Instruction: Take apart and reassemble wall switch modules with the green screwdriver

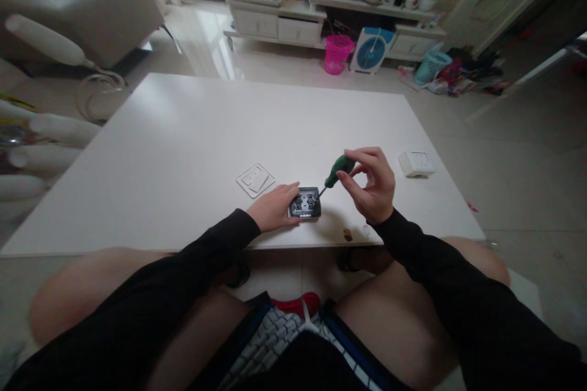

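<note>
A small black-faced electrical switch module (306,203) lies on the white table near its front edge. My left hand (275,206) grips its left side, fingers at the top edge and thumb at the bottom. In my right hand (373,186) is a green-handled screwdriver (340,171), pinched by the handle and tilted. Its tip meets the right part of the module; whether it sits in a screw is too small to tell. Left of and beyond the module lie white switch cover plates (255,181). A small brown piece (347,234) and a clear bit (365,230) rest by the front edge.
A white socket box (416,164) stands at the right of the white table (206,128). Beyond, on the floor, are a pink basket (337,54), a blue fan (370,51) and a light blue basket (431,67). My knees are under the front edge.
</note>
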The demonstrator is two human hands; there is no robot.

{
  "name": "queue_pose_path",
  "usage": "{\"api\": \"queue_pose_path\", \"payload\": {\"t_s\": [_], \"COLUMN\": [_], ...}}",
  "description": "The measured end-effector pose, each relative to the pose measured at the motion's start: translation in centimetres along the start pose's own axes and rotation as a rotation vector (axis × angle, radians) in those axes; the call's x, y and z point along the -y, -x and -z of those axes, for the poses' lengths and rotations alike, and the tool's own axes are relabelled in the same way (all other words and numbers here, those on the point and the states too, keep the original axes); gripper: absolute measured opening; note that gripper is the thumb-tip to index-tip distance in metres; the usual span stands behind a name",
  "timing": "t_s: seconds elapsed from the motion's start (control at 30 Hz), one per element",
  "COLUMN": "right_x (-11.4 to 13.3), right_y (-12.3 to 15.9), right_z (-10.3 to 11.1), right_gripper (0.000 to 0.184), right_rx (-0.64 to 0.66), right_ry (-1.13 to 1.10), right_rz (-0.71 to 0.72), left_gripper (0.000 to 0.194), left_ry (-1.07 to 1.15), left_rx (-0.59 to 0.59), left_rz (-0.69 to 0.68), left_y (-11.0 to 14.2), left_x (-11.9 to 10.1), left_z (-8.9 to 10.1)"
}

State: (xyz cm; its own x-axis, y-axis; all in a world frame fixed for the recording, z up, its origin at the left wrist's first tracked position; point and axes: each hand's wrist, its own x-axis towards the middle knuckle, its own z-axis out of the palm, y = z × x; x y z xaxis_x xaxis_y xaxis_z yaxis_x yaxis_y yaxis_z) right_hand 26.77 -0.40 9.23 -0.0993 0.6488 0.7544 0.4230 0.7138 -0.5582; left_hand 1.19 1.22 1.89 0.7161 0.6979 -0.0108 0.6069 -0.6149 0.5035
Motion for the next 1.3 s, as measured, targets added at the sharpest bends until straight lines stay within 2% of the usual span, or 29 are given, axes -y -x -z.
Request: {"api": "queue_pose_path", "payload": {"t_s": [0.17,0.33,0.5,0.63,0.83,0.97,1.07,1.2,1.3], "right_x": [-0.1,-0.2,0.0,0.4,1.1,1.3,1.2,1.2,1.3], "right_y": [0.0,0.2,0.0,-0.9,-1.4,-1.6,-1.6,-1.3,-1.4], "right_z": [-0.1,0.0,-0.3,-0.9,-0.7,-0.6,-0.7,-0.8,-0.8], "right_gripper": [0.043,0.043,0.044,0.037,0.047,0.038,0.038,0.048,0.043], "right_rx": [0.026,0.015,0.042,0.000,0.098,0.083,0.060,0.074,0.079], "right_ry": [-0.021,-0.016,-0.044,0.045,0.021,0.101,0.119,0.057,0.074], "right_rz": [-0.072,-0.044,-0.076,-0.041,0.037,0.060,0.062,0.022,0.012], "left_gripper": [0.060,0.062,0.060,0.062,0.064,0.061,0.058,0.062,0.062], "left_ry": [-0.014,-0.009,0.004,-0.006,-0.004,-0.010,-0.014,-0.007,-0.012], "left_rx": [-0.003,-0.009,-0.013,-0.021,-0.027,-0.045,-0.045,-0.031,-0.028], "left_rz": [-0.010,-0.009,-0.008,-0.014,-0.031,-0.032,-0.032,-0.031,-0.025], "left_y": [0.0,0.0,-0.1,-0.1,0.0,0.0,0.0,0.0,0.0], "left_x": [0.1,0.1,0.1,0.3,0.3,0.3,0.3,0.3,0.4], "left_z": [-0.1,-0.1,-0.1,-0.3,-0.3,-0.3,-0.3,-0.3,-0.3]}}
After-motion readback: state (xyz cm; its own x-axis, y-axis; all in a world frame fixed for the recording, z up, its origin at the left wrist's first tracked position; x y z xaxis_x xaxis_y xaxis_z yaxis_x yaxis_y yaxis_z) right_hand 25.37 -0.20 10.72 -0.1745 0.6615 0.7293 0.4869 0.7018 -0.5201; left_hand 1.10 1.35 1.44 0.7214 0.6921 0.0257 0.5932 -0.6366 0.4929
